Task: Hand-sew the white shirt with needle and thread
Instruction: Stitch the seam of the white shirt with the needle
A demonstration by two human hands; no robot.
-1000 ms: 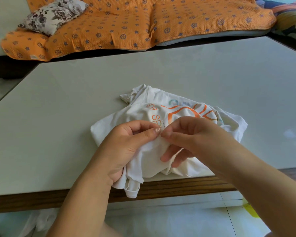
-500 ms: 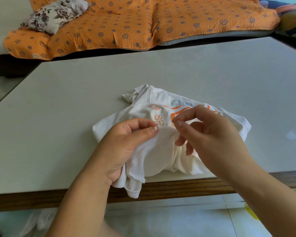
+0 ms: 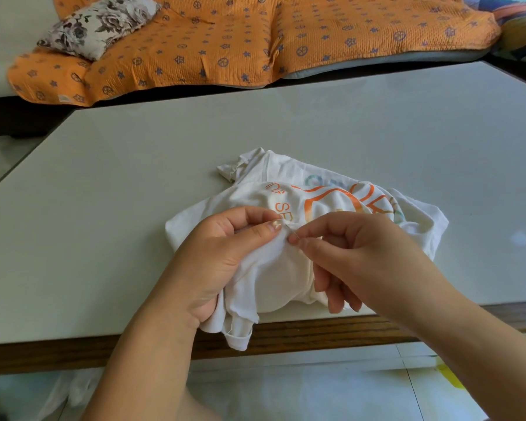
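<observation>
At frame centre, a left hand [image 3: 225, 256] grips a bunched shirt [image 3: 281, 276] at a table's [image 3: 119, 214] near edge; the right hand [image 3: 359, 253] pinches a needle [image 3: 291, 231].

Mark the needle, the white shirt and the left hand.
needle [image 3: 289, 231], head view, bare shaft beside the left thumbnail.
white shirt [image 3: 281, 281], head view, plain fabric bulge below the stitch spot.
left hand [image 3: 222, 256], head view, middle of the hand, below the thumb.
</observation>
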